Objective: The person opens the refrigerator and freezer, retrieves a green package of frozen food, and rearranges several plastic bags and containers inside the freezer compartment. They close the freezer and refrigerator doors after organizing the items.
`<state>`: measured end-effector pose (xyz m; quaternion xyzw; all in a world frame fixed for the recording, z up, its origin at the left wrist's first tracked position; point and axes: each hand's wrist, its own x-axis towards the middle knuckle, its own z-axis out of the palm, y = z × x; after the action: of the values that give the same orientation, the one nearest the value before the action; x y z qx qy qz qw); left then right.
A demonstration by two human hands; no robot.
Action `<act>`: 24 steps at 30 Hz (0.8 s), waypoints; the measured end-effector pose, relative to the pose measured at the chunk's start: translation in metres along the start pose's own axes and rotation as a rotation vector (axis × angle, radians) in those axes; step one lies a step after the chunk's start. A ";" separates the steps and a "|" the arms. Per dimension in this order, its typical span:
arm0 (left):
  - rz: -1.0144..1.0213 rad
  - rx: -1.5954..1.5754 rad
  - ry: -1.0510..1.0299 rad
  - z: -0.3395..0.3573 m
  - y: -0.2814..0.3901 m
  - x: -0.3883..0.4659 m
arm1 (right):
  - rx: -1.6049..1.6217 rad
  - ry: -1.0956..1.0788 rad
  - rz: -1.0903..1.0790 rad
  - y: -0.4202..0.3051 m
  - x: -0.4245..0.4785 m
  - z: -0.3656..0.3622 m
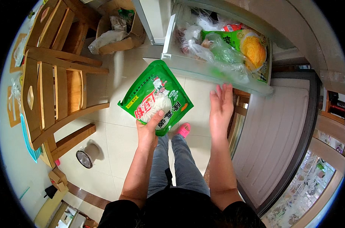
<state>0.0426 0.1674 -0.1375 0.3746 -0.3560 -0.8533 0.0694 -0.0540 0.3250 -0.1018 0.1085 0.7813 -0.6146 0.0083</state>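
Note:
My left hand [147,131] grips the lower corner of a flat green plastic food packet [141,85], thumb on its front. The packet bears writing, cartoon animals and a picture of white noodles. My right hand [221,107] holds nothing, its fingers stretched toward the translucent front of a pulled-out refrigerator drawer [195,67]. Whether the fingertips touch that front, I cannot tell. Inside the drawer lie knotted clear plastic bags [193,42] and a green packet with a yellow noodle picture [253,51].
The refrigerator door [272,136] stands swung out at right. Wooden chairs [47,94] line the table [10,142] at left. A small waste bin [84,159] stands on the tiled floor [124,159]. At the upper left, a cardboard box [118,47] holds bags.

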 end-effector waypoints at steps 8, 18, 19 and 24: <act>0.003 -0.002 -0.006 -0.001 -0.001 0.001 | 0.276 -0.003 0.112 -0.030 0.014 0.017; 0.006 0.002 -0.001 0.002 -0.002 -0.002 | 0.223 0.017 0.115 -0.034 0.120 0.024; 0.008 0.004 -0.004 0.002 -0.002 -0.002 | 0.234 -0.008 0.122 -0.035 0.133 0.022; 0.019 -0.013 0.000 0.002 -0.003 -0.004 | 0.349 -0.093 0.073 -0.034 0.182 0.015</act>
<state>0.0446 0.1727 -0.1363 0.3709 -0.3541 -0.8548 0.0800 -0.2396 0.3319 -0.0991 0.1083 0.6570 -0.7445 0.0478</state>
